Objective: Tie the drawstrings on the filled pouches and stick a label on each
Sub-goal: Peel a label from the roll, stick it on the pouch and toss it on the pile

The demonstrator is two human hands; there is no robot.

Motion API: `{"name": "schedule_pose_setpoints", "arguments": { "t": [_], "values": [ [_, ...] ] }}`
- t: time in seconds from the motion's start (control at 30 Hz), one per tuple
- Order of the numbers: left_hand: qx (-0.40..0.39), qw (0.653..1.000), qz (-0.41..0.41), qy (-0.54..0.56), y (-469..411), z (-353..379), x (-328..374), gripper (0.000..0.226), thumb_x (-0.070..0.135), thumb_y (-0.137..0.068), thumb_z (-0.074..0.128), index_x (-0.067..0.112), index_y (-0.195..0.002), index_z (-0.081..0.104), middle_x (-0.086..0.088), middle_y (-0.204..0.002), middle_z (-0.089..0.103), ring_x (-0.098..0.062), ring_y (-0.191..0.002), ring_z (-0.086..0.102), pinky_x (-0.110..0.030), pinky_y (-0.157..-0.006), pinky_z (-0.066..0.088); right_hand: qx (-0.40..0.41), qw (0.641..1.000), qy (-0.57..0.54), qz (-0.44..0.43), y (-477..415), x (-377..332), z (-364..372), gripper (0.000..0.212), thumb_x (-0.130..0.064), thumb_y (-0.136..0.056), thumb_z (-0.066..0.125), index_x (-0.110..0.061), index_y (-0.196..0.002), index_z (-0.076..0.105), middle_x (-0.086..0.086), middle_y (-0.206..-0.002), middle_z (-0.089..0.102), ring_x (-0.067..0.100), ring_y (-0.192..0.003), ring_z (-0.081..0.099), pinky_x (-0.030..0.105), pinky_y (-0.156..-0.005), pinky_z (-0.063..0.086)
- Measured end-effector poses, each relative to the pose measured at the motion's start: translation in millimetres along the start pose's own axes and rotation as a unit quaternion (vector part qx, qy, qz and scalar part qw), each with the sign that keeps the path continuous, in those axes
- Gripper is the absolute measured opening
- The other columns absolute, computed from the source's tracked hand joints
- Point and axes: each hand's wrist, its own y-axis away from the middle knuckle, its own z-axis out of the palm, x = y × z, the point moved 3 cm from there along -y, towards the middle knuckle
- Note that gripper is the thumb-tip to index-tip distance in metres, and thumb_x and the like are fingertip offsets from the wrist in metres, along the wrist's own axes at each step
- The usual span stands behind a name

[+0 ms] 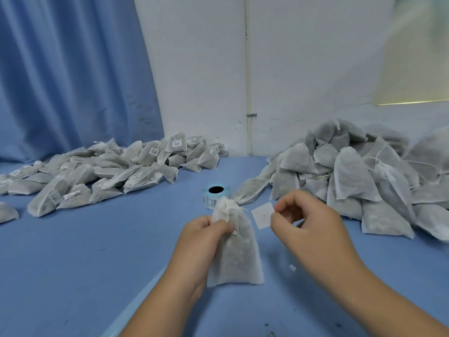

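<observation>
My left hand (201, 235) grips a filled white pouch (237, 254) near its tied neck and holds it upright above the blue table (97, 251). The drawstring is knotted at the top. Just to the right, my right hand (308, 222) pinches a small white label (263, 215) by its edge, held in the air close to the pouch's upper right side without touching it. Behind the pouch stands a blue label roll (214, 193).
A heap of labelled pouches (109, 166) covers the left back of the table. A taller heap of pouches without visible labels (352, 176) fills the right. A small white scrap (292, 267) lies on the table. Blue curtain and white wall stand behind.
</observation>
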Motion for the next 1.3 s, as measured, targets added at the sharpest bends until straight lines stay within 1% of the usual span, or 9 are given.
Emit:
{"name": "schedule_pose_setpoints", "arguments": {
  "t": [0.1, 0.3, 0.43, 0.63, 0.83, 0.93, 1.1, 1.2, 1.3],
  "values": [
    [-0.025, 1.0, 0.014, -0.007, 10, 12, -1, 0.037, 0.025, -0.059, 0.068, -0.002, -0.084, 0.067, -0.013, -0.08, 0.067, -0.023, -0.076, 0.06, -0.037, -0.074, 0.043, 0.022, 0.998, 0.036, -0.047, 16, -3, -5, 0.013, -0.018, -0.074, 0.066, -0.028, -0.072, 0.058, -0.016, -0.076, 0.059, 0.003, -0.062, 0.052, 0.012, -0.058, 0.037],
    [-0.042, 0.999, 0.022, -0.014, 19, 23, -4, 0.025, 0.028, -0.06, 0.066, 0.009, -0.076, 0.07, -0.009, -0.077, 0.066, -0.02, -0.073, 0.058, -0.038, -0.073, 0.043, 0.057, 0.97, 0.182, -0.149, 33, -13, -8, 0.012, -0.015, -0.076, 0.068, -0.02, -0.079, 0.058, -0.012, -0.075, 0.053, 0.01, -0.072, 0.054, 0.03, -0.057, 0.048],
    [-0.03, 0.999, 0.024, -0.003, 18, 24, -4, 0.037, 0.028, -0.059, 0.066, 0.001, -0.085, 0.067, -0.016, -0.081, 0.067, -0.021, -0.077, 0.057, -0.041, -0.076, 0.044, 0.066, 0.958, 0.21, -0.185, 36, -19, -11, 0.009, -0.017, -0.071, 0.062, -0.018, -0.08, 0.059, -0.01, -0.073, 0.053, 0.012, -0.068, 0.054, 0.027, -0.055, 0.045],
    [-0.034, 0.998, 0.043, -0.038, 24, 26, 0, 0.04, 0.027, -0.062, 0.064, 0.001, -0.092, 0.069, -0.025, -0.1, 0.069, -0.028, -0.083, 0.065, -0.057, -0.093, 0.049, 0.07, 0.953, 0.233, -0.182, 37, -14, -6, 0.024, -0.005, -0.067, 0.076, -0.014, -0.082, 0.062, -0.005, -0.073, 0.056, 0.019, -0.066, 0.059, 0.035, -0.051, 0.05],
    [-0.045, 0.994, 0.068, -0.069, 32, 33, 3, 0.038, 0.028, -0.064, 0.062, 0.003, -0.091, 0.068, -0.019, -0.081, 0.065, -0.02, -0.074, 0.058, -0.057, -0.088, 0.051, 0.069, 0.951, 0.23, -0.197, 37, -9, 1, 0.028, -0.002, -0.064, 0.075, -0.012, -0.088, 0.064, -0.003, -0.074, 0.057, 0.019, -0.066, 0.058, 0.025, -0.057, 0.042],
    [-0.045, 0.994, 0.067, -0.077, 34, 36, 4, 0.033, 0.028, -0.063, 0.063, 0.005, -0.087, 0.068, -0.007, -0.074, 0.059, -0.018, -0.072, 0.053, -0.059, -0.086, 0.05, 0.046, 0.951, 0.222, -0.209, 39, -7, 7, 0.029, -0.002, -0.064, 0.072, -0.01, -0.092, 0.065, -0.001, -0.077, 0.06, 0.021, -0.069, 0.059, 0.03, -0.06, 0.046],
    [-0.056, 0.995, 0.064, -0.061, 34, 36, 3, 0.031, 0.024, -0.061, 0.063, 0.008, -0.086, 0.07, -0.008, -0.075, 0.061, -0.02, -0.072, 0.055, -0.057, -0.088, 0.051, 0.009, 0.958, 0.208, -0.199, 40, -5, 10, 0.03, -0.004, -0.067, 0.07, -0.012, -0.096, 0.064, -0.003, -0.08, 0.06, 0.019, -0.071, 0.058, 0.036, -0.058, 0.052],
    [-0.091, 0.993, 0.06, -0.04, 33, 36, 1, 0.03, 0.022, -0.066, 0.065, 0.007, -0.09, 0.072, -0.021, -0.089, 0.069, -0.025, -0.081, 0.065, -0.052, -0.091, 0.052, 0.0, 0.962, 0.203, -0.184, 38, -3, 8, 0.029, -0.006, -0.069, 0.068, -0.015, -0.096, 0.062, -0.005, -0.08, 0.058, 0.017, -0.071, 0.056, 0.036, -0.058, 0.052],
    [-0.111, 0.992, 0.059, -0.022, 30, 36, -2, 0.029, 0.02, -0.069, 0.065, 0.005, -0.093, 0.073, -0.022, -0.097, 0.072, -0.027, -0.086, 0.069, -0.043, -0.088, 0.057, -0.01, 0.959, 0.207, -0.191, 37, -4, 7, 0.026, -0.009, -0.071, 0.063, -0.016, -0.096, 0.062, -0.007, -0.079, 0.057, 0.015, -0.071, 0.055, 0.035, -0.057, 0.051]
  ]
}}
